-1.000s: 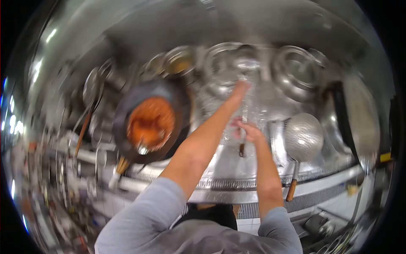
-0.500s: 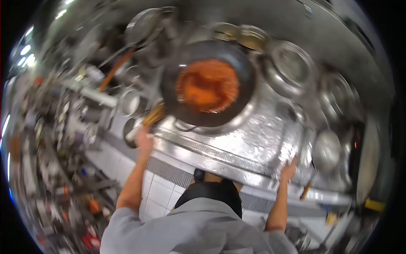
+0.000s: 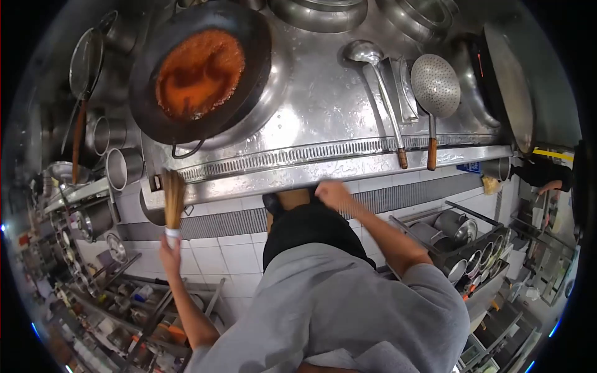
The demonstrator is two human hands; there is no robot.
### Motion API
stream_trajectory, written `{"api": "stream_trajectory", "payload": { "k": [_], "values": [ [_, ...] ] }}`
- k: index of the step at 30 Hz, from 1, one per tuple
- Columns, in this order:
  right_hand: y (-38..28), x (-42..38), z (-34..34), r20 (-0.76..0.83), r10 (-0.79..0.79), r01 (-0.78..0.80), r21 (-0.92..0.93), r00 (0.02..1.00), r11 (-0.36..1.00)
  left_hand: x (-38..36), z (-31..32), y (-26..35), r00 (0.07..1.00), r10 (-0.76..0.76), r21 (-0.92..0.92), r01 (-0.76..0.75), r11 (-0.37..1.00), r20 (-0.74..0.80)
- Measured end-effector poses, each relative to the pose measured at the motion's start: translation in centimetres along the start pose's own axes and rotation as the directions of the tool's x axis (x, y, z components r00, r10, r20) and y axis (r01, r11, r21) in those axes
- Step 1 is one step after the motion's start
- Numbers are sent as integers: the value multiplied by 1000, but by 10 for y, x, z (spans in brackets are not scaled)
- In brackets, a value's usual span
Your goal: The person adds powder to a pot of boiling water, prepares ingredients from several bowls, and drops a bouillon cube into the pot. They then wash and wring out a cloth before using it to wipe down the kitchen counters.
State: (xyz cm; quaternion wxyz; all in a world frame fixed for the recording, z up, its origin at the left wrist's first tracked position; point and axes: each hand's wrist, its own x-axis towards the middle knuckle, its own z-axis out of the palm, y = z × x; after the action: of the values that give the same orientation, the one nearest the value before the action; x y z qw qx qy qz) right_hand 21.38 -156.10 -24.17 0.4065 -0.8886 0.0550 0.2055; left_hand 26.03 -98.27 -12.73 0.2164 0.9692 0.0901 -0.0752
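Note:
My left hand (image 3: 170, 252) is closed around the white-wrapped handle of a bamboo wok brush (image 3: 175, 199). The brush's bristles point up towards the stove's front left corner, below the wok. Loosely curled, my right hand (image 3: 334, 195) hovers in front of my body near the stove's front edge, with nothing visible in it. A black wok (image 3: 254, 78) sits on the left burner, holding bubbling orange-red liquid (image 3: 199, 74). On the steel stove top (image 3: 311, 93), to the right, lie a long-handled ladle (image 3: 385, 102) and a perforated skimmer (image 3: 435, 87) with a wooden handle.
Steel pots (image 3: 123, 168) and a wooden-handled strainer (image 3: 86, 65) stand at the left. Burner rings (image 3: 320, 18) line the back, and a large pan (image 3: 509, 87) leans at the right. Behind me are racks of cookware (image 3: 466, 230). Another person's arm (image 3: 550, 186) shows far right.
The view has turned, shifting the wok leftward. My left hand has drawn the brush back from the wok's side. My right hand has left the stove's front edge and come towards my middle.

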Motion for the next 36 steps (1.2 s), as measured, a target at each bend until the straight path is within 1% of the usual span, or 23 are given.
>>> {"api": "stream_trajectory", "payload": {
  "k": [1, 2, 3, 6, 9, 11, 13, 14, 16, 19, 21, 22, 23, 25, 26, 29, 30, 31, 32, 33, 34, 35, 36],
  "values": [
    [10, 1, 37, 264, 254, -269, 22, 931, 963, -27, 7, 15, 990, 122, 82, -116, 990, -76],
    [24, 8, 70, 455, 475, -625, 267, 753, 734, -41, 10, 52, 996, 83, -62, -81, 995, 24],
    [41, 15, 95, 519, 520, -733, 531, 678, 425, -53, 12, 94, 991, 59, -205, -32, 978, 124],
    [80, 56, 163, 425, 228, -429, 903, 876, -31, -47, 62, 212, 931, 147, -296, -44, 954, 334],
    [52, 80, 189, 529, -21, -529, 849, 848, 13, -7, 140, 321, 902, 262, -427, -99, 899, 344],
    [36, 87, 198, 607, -97, -600, 794, 788, 96, 29, 229, 350, 924, 249, -370, -132, 920, 290],
    [28, 92, 210, 634, -10, -617, 756, 773, 219, 49, 266, 412, 964, 262, -359, -230, 904, 40],
    [29, 96, 217, 613, 65, -602, 741, 787, 298, 70, 262, 439, 925, 225, -505, -43, 862, 306],
    [22, 100, 220, 497, 237, -545, 684, 835, 485, 106, 315, 449, 944, 273, -413, -177, 893, 186],
    [28, 100, 210, 312, 370, -484, 526, 875, 700, 107, 294, 473, 880, 409, -341, -318, 884, 240],
    [34, 102, 193, 236, 389, -455, 432, 890, 779, 85, 258, 467, 811, 578, -453, -482, 750, 95],
    [41, 103, 188, 213, 381, -436, 393, 900, 810, 64, 220, 463, 810, 576, -554, -431, 712, 110],
    [46, 102, 181, 201, 370, -420, 357, 907, 834, 40, 186, 451, 807, 576, -660, -363, 657, 129],
    [86, 98, 201, 148, 282, -314, 293, 948, 903, 5, 168, 385, 752, 658, -504, -555, 661, 35],
    [101, 98, 206, 116, 229, -252, 257, 966, 933, -17, 158, 342, 784, 613, -425, -525, 737, 95],
    [84, 77, 197, 96, -43, 52, -103, 994, 993, -98, 131, 201, 942, 203, -249, -137, 959, 266],
    [55, 66, 181, 328, 57, -8, -149, 943, 989, -134, 142, 130, 967, 104, -252, -43, 967, 232],
    [14, 52, 162, 529, 168, -57, -219, 832, 974, -177, 161, 51, 959, -70, -226, 136, 965, 275],
    [-14, 42, 169, 521, 38, 103, -239, 853, 966, -230, 184, -20, 926, -311, -123, 342, 932, 214],
    [-36, 32, 181, 511, -91, 252, -255, 855, 934, -274, 172, -56, 784, -563, -141, 608, 781, 262],
    [-53, 27, 192, 500, -213, 385, -270, 840, 883, -327, 174, -91, 616, -767, -216, 786, 580, 180],
    [-75, 34, 206, 458, -364, 490, -189, 811, 851, -408, 228, -168, 656, -755, -261, 727, 635, -10],
    [-97, 50, 231, 400, -507, 590, -111, 763, 800, -464, 256, -206, 687, -686, 51, 714, 698, -240]
  ]
}}
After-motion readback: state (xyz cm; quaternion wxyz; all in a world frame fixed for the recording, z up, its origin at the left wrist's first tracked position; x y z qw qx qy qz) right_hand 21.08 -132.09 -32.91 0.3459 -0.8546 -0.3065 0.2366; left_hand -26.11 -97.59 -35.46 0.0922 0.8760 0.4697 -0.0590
